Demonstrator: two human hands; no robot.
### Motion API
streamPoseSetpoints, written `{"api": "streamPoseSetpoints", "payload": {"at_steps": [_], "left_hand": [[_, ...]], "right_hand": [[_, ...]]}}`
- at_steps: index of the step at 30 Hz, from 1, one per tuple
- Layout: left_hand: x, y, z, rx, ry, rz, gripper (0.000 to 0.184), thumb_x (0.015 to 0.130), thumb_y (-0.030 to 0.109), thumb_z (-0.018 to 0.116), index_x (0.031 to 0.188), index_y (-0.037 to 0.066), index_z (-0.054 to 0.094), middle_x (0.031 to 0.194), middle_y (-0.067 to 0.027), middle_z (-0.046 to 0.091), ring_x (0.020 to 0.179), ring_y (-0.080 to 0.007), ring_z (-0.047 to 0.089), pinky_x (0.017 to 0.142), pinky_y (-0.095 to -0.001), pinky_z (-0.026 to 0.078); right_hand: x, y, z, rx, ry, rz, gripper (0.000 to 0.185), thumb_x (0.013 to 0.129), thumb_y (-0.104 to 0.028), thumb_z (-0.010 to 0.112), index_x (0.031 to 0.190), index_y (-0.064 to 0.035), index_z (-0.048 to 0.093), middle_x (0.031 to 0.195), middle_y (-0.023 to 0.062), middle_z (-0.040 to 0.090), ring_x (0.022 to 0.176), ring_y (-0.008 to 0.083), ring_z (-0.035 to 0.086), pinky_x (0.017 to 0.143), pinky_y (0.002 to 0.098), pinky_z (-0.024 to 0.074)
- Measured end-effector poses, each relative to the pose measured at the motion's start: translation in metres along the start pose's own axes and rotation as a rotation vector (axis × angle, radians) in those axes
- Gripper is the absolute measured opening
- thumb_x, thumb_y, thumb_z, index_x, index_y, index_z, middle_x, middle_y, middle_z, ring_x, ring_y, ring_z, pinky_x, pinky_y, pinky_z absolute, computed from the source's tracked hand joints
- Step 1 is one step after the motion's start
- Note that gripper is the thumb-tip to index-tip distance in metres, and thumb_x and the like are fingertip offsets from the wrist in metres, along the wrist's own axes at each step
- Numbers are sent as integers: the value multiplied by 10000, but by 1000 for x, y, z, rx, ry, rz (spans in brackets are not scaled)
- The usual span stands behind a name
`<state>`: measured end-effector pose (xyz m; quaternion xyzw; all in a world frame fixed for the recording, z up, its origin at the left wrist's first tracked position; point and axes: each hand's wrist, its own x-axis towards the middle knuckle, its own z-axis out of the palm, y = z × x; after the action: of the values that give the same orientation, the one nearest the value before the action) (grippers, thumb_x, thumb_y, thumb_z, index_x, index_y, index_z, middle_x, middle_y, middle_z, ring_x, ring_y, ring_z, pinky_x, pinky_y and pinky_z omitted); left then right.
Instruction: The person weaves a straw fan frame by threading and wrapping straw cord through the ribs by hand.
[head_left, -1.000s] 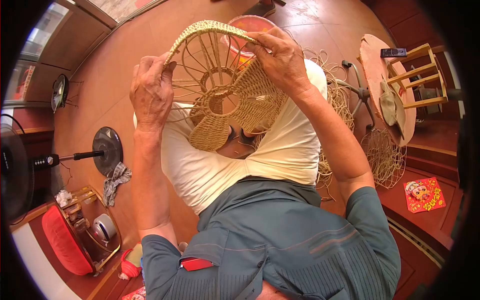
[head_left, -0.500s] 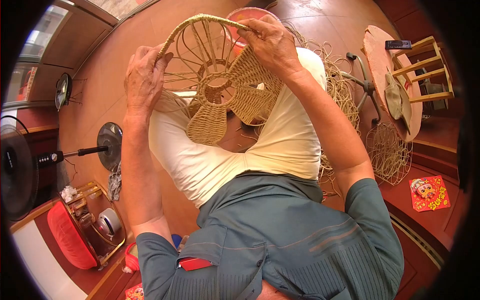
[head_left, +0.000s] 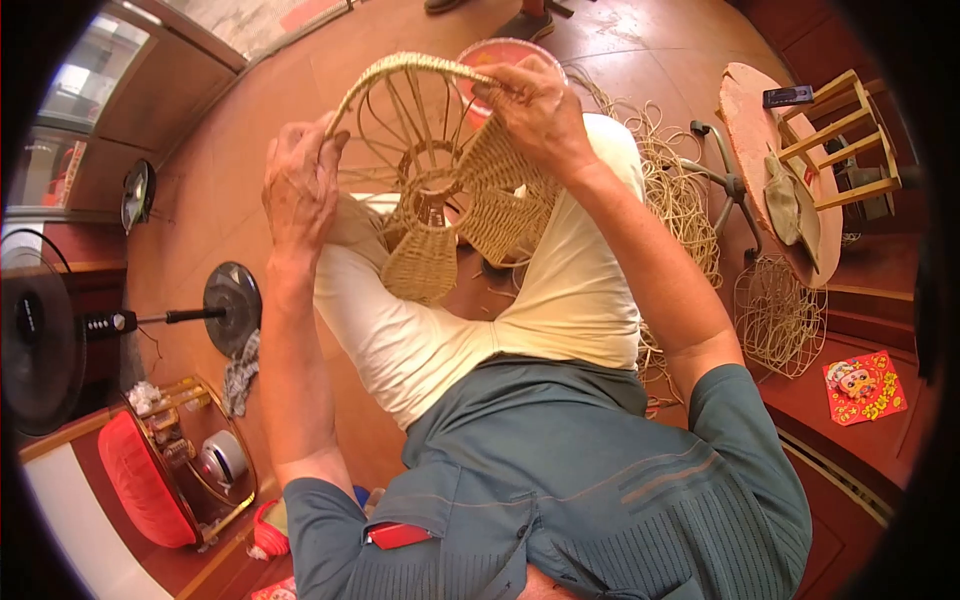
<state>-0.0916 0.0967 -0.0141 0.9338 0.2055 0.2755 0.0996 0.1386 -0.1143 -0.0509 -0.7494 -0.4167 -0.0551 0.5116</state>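
A woven straw-coloured piece [head_left: 425, 265] hangs above my lap, with petal-shaped woven panels around a round centre, bare ribs at its upper left and a curved braided rim. My left hand [head_left: 303, 185] pinches the rim at its left end. The right end of the rim is between the fingers and thumb of my right hand [head_left: 540, 112]. Behind the rim, a pink basin [head_left: 510, 52] on the floor is partly hidden by my right hand.
Loose cord [head_left: 685, 205] lies on the floor to the right, near a metal stand base [head_left: 735, 187]. A wooden-topped table [head_left: 745, 120] holds a small rack [head_left: 850, 145]. At left are a black fan [head_left: 40, 325] and a red-cushioned chair [head_left: 145, 480]. Someone's foot [head_left: 525, 25] shows at the top.
The woven piece first rose a little and then came down again, tilting slightly. Both hands have kept hold of its rim. The camera view has shifted slightly.
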Motion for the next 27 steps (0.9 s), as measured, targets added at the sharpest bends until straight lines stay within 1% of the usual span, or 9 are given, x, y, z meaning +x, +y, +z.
{"api": "streamPoseSetpoints", "payload": {"at_steps": [3,7,10,15,18,20,23,26,27], "left_hand": [[-3,1,-3,-4,13,7,257,1104,167,699,1339,130,798,1106,-124,718,1096,-343,693,956,-475,551],[-3,6,-5,-5,14,-21,261,1115,165,681,1342,110,796,1141,-136,730,1111,-345,689,970,-471,549],[-3,4,-4,-11,38,-19,272,1127,186,672,1342,71,791,1181,-140,745,1120,-344,686,988,-469,546],[-10,7,-3,-130,4,-132,316,1166,230,631,1368,38,780,1200,-142,762,1129,-347,689,1017,-457,541],[-16,-8,3,-55,85,-47,335,1178,245,617,1408,58,772,1202,-146,763,1123,-350,688,1005,-464,541],[-19,-9,9,-63,123,-67,363,1191,292,597,1409,62,773,1230,-149,766,1150,-355,691,1028,-466,537],[-22,-1,16,-62,168,-106,395,1210,310,552,1411,45,766,1271,-167,770,1196,-370,694,1069,-460,529],[-26,-6,15,-32,201,-82,420,1219,281,516,1424,-9,739,1326,-192,761,1257,-363,691,1113,-457,517],[-27,-11,11,-36,200,-44,425,1220,276,509,1425,-19,735,1340,-195,756,1273,-357,688,1122,-452,515]], "right_hand": [[-3,6,7,31,40,-26,221,955,-235,880,1147,-124,881,954,133,713,905,331,705,845,456,566],[0,6,5,16,40,-24,215,965,-237,863,1150,-129,880,977,146,721,983,352,705,888,481,567],[4,14,10,18,21,-51,230,998,-210,851,1214,-131,867,977,98,704,949,268,701,868,406,567],[3,13,12,12,35,-90,244,978,-187,837,1212,-121,855,995,129,697,1010,346,694,931,474,561],[4,14,15,-12,3,-88,262,981,-176,828,1237,-126,848,1006,134,695,1026,344,692,942,472,558],[3,10,12,31,-24,-75,253,1012,-201,785,1251,-128,827,1102,164,709,1012,394,678,945,533,559],[5,-1,-1,42,-55,-35,234,1022,-212,795,1219,-95,837,1083,155,729,1026,385,702,968,510,568],[9,12,-9,265,-93,83,223,1034,-228,806,1182,-67,849,1103,163,775,1051,362,743,990,477,578],[13,17,-15,278,-32,123,225,1048,-237,809,1163,-51,860,1109,169,816,1074,312,774,976,443,595]]}}
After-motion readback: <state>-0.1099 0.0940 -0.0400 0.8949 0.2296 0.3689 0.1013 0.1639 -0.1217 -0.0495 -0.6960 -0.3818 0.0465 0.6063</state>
